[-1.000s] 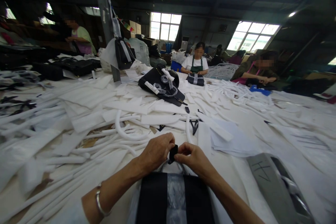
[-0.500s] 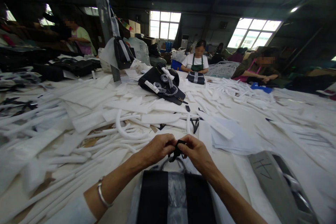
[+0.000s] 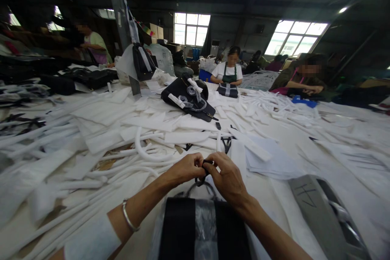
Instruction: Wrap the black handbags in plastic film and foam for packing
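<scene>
My left hand point(image 3: 188, 170) and my right hand point(image 3: 227, 175) meet over the table, fingers pinched on a small black strap piece point(image 3: 201, 179). Part of that piece is hidden behind the fingertips. Just below the hands lies a black bag point(image 3: 179, 227), with a band of clear plastic wrap point(image 3: 206, 227) down its middle. The bag's wrapped handle point(image 3: 192, 189) rises from its top edge, under the strap piece.
White foam strips point(image 3: 146, 150) and sheets cover much of the table. A grey device point(image 3: 319, 215) sits at the right. Further back are another black bag point(image 3: 173, 93), a metal post point(image 3: 122, 28) and people at work across the table.
My right hand has turned and its fingers have closed further over the strap piece, covering more of it. My left forearm has shifted slightly right; the bag has stayed in place.
</scene>
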Demonstrator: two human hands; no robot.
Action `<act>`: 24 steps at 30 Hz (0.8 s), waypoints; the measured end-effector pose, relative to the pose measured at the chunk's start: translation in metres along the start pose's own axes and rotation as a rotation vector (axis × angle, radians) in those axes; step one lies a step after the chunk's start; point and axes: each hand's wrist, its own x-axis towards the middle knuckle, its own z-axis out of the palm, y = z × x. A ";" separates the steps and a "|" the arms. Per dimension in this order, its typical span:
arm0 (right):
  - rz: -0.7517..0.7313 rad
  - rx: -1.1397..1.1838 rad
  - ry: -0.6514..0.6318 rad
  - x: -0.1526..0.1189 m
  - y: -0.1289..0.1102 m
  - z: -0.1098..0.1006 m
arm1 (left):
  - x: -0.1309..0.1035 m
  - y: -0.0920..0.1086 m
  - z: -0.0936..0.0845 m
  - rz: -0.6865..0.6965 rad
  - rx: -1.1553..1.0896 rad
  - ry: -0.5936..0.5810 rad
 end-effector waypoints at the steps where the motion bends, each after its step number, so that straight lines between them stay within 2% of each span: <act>1: -0.012 0.046 0.014 0.000 0.000 0.000 | -0.001 0.002 0.000 -0.008 -0.021 -0.023; 6: 0.104 0.291 0.002 0.000 0.003 0.001 | -0.003 0.009 -0.007 -0.121 -0.376 -0.224; 9: 0.086 0.341 -0.043 0.001 0.009 -0.003 | -0.004 0.009 -0.018 -0.198 -0.497 -0.360; 12: 0.017 0.374 -0.100 0.000 0.015 -0.008 | -0.003 0.010 -0.029 -0.178 -0.408 -0.385; 16: -0.144 0.294 -0.084 -0.002 0.019 -0.011 | -0.004 0.016 -0.035 -0.093 -0.177 -0.354; 21: -0.344 0.239 -0.091 -0.008 0.021 -0.014 | -0.011 0.024 -0.028 -0.047 -0.067 -0.359; 24: -0.409 0.188 -0.121 -0.015 0.024 -0.018 | -0.022 0.029 -0.018 0.105 0.210 -0.249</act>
